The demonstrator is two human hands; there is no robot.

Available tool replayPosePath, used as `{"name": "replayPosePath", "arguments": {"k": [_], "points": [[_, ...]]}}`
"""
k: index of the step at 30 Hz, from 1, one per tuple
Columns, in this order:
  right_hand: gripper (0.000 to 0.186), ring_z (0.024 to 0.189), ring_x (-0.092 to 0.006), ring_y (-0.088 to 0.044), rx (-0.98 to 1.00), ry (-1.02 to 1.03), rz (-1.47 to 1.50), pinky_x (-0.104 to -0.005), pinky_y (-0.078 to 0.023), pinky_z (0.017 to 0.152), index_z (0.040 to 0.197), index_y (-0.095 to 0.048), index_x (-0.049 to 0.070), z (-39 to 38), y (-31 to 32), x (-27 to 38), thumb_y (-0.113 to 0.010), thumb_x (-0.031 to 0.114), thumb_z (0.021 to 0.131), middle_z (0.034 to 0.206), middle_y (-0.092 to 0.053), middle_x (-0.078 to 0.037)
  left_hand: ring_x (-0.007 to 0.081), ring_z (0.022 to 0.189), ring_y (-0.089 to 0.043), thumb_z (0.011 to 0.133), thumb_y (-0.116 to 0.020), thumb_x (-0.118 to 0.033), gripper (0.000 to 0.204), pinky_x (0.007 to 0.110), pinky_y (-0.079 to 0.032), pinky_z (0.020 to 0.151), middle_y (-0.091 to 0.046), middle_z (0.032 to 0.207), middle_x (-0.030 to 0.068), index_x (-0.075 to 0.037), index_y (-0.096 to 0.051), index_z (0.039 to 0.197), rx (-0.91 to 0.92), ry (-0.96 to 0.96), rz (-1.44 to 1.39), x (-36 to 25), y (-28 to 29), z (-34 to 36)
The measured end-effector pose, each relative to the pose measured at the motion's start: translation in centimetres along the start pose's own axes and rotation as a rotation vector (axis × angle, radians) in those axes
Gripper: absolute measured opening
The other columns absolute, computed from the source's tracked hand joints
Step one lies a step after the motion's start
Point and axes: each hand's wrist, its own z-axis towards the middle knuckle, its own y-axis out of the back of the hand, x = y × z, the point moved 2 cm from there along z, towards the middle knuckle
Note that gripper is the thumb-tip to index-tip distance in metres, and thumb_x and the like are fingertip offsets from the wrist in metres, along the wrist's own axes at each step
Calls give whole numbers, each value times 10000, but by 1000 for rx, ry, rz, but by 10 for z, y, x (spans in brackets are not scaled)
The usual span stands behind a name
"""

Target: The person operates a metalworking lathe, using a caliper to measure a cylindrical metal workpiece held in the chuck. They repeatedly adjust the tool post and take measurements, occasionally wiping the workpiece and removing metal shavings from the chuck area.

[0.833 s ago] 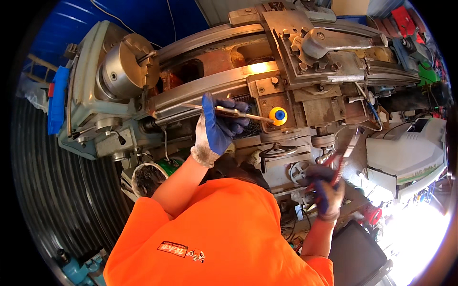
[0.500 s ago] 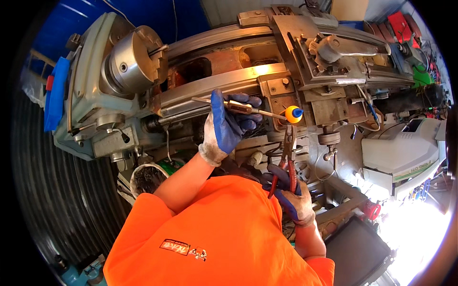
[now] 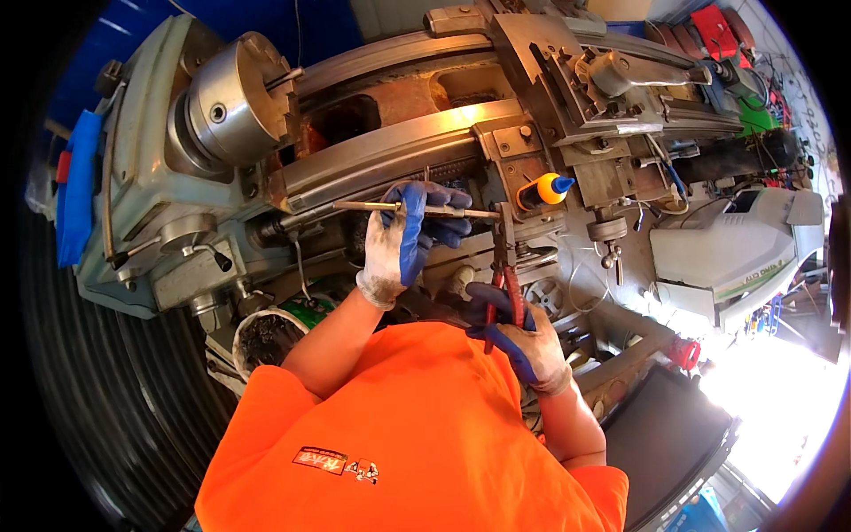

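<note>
My left hand [image 3: 396,244], in a blue-and-white work glove, is closed around a slim metal tap wrench [image 3: 355,206], a bar with a thicker middle. The bar lies roughly level, both ends sticking out past the fingers. In my gloved right hand [image 3: 525,341] are red-handled pliers [image 3: 503,253], pointing up and away from me. Their jaws meet the right end of the bar; how firmly they bite cannot be made out. Just beyond the jaws a yellow bottle with a blue tip [image 3: 538,192] lies tilted on the lathe carriage [image 3: 507,146].
A lathe stretches across the far side, with its chuck [image 3: 232,111] at left and tool post [image 3: 612,75] at right. Below my left forearm stands a bucket of dark material [image 3: 266,341]. A grey machine cover [image 3: 722,253] and a black tray [image 3: 660,443] are at right.
The pliers have moved left and up, so their jaws now meet the bar's right end. My left hand has turned the bar nearly level. The view has shifted slightly.
</note>
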Motion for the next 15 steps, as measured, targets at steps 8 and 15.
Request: {"name": "replayPosePath", "arguments": {"k": [8, 15], "points": [[344, 733, -159, -602, 60, -94, -2, -274, -488, 681, 1158, -659, -51, -7, -22, 20, -580, 9, 829, 888, -672, -95, 256, 968, -709, 1019, -569, -110, 217, 370, -608, 801, -673, 1168, 222, 23, -586, 1190, 140, -98, 147, -17, 11, -6], [418, 876, -388, -577, -204, 487, -788, -427, -515, 787, 1131, -688, 46, 34, -42, -15, -577, 14, 730, 1021, -606, -221, 268, 886, -730, 1033, -563, -335, 357, 316, -618, 679, -714, 1047, 196, 2, -626, 1133, -241, 98, -148, -20, 4, -2]]}}
